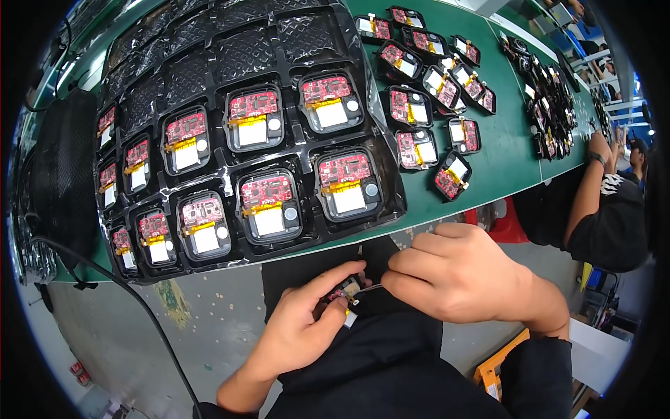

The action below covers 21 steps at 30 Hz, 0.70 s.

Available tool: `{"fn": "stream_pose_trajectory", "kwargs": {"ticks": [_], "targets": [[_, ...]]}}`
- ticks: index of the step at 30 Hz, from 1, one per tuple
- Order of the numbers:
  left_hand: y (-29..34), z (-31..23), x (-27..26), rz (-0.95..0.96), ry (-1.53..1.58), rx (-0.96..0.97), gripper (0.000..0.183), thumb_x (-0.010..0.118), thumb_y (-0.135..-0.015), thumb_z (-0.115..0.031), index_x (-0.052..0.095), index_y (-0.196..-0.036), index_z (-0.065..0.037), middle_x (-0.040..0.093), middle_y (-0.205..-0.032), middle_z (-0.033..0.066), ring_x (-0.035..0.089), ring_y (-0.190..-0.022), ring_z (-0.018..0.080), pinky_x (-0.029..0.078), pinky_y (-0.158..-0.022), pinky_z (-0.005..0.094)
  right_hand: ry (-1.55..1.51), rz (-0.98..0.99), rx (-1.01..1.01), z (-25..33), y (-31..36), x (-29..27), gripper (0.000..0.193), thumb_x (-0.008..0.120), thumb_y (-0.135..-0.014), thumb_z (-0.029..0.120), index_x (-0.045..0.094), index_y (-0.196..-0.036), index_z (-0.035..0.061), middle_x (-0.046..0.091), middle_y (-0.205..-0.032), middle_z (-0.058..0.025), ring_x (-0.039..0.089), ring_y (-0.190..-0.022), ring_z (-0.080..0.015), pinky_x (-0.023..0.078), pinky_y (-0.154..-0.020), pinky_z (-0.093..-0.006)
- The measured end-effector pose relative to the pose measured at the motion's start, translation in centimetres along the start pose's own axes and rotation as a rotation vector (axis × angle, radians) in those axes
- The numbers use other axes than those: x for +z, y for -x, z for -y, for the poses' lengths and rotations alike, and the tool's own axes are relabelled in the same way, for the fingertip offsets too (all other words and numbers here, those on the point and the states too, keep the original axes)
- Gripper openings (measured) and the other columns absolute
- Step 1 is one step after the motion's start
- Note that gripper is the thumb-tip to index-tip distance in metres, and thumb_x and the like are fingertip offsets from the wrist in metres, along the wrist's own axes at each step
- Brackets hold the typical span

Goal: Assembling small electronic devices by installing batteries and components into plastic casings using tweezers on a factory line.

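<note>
Handwork on the near side of a long green counter (pixel 513 133).
Past an open gap beyond the left fingers, a black moulded-plastic tray (pixel 307 35) runs to the counter's near edge; the left hand (pixel 303 325) pinches a small black-cased red circuit board (pixel 342 289), the right hand (pixel 460 276) a thin metallic tool (pixel 373 287) beside it.

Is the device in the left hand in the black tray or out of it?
Out: the left hand holds the device above the person's lap, in front of the green table, clear of the black tray.
</note>
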State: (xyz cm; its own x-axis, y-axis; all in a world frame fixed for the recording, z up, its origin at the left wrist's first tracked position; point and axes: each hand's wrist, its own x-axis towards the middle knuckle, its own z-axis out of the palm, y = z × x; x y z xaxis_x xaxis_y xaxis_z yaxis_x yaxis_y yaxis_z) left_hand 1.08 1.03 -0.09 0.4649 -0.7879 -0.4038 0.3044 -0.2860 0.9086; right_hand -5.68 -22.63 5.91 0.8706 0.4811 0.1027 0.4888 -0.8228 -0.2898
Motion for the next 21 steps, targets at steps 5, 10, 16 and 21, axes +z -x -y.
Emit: {"fn": "stream_pose_trajectory", "kwargs": {"ticks": [5,10,16,21], "targets": [[0.0,-0.2,-0.5,-0.01,0.052,-0.038,0.048,0.055,-0.096,0.0,0.058,-0.143,-0.006,0.069,-0.084,0.0033,0.051,-0.066,0.0035,0.047,-0.062,0.0224,0.054,-0.067,0.012,-0.1,-0.3,-0.3,0.013,0.069,-0.071,0.017,0.066,-0.081,0.0083,0.05,-0.077,0.0004,0.056,-0.069,-0.0138,0.043,-0.055,-0.0277],[0.1,-0.3,-0.4,-0.014,0.023,-0.032,0.048,0.055,-0.096,0.0,0.058,-0.143,-0.006,0.065,-0.078,0.002,0.05,-0.066,0.003,0.046,-0.062,0.0223,0.199,-0.076,0.019,1.2,-0.5,-0.9,0.013,0.068,-0.071,0.017,0.066,-0.079,0.0077,0.047,-0.076,0.0004,0.055,-0.07,-0.0132,0.042,-0.054,-0.028],[0.0,-1.1,-0.3,0.006,0.012,-0.077,0.048,0.055,-0.096,0.0,0.058,-0.143,-0.006,0.066,-0.079,0.0019,0.05,-0.068,0.0033,0.046,-0.064,0.022,0.137,-0.029,0.005,0.7,-0.5,-0.6,0.01,0.068,-0.07,0.017,0.063,-0.074,0.0086,0.048,-0.075,0.0003,0.055,-0.069,-0.0125,0.042,-0.053,-0.0275],[0.1,-1.2,-0.4,0.021,0.072,-0.136,0.049,0.054,-0.094,0.009,0.059,-0.142,-0.001,0.066,-0.099,0.0001,0.052,-0.081,0.0031,0.044,-0.071,0.0197,0.068,-0.042,0.001,0.0,-0.6,-0.3,0.012,0.068,-0.07,0.018,0.061,-0.073,0.0091,0.049,-0.074,0.0005,0.056,-0.067,-0.0133,0.046,-0.053,-0.0283]]}}
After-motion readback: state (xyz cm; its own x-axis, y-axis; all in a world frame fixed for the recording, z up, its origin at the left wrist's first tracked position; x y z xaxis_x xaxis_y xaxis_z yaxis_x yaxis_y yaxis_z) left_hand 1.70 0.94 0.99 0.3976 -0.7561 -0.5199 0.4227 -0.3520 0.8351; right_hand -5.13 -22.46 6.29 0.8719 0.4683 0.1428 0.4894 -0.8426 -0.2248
